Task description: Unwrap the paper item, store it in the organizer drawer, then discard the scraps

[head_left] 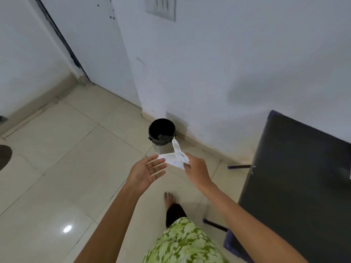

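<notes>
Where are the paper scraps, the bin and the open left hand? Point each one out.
paper scraps (175, 158): head view, middle of the white crumpled sheet.
bin (161, 128): head view, dark inside of its black liner.
left hand (147, 170): head view, the open palm.

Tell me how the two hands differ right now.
The right hand is pinched shut on the white paper scraps, while the left hand is open and holds nothing.
The left hand's palm is turned up with fingers spread toward the paper; the right hand shows its back, fingers curled.
The right hand sits nearer the black-lined bin than the left hand.
Both are bare and stretched out over the tiled floor.
</notes>
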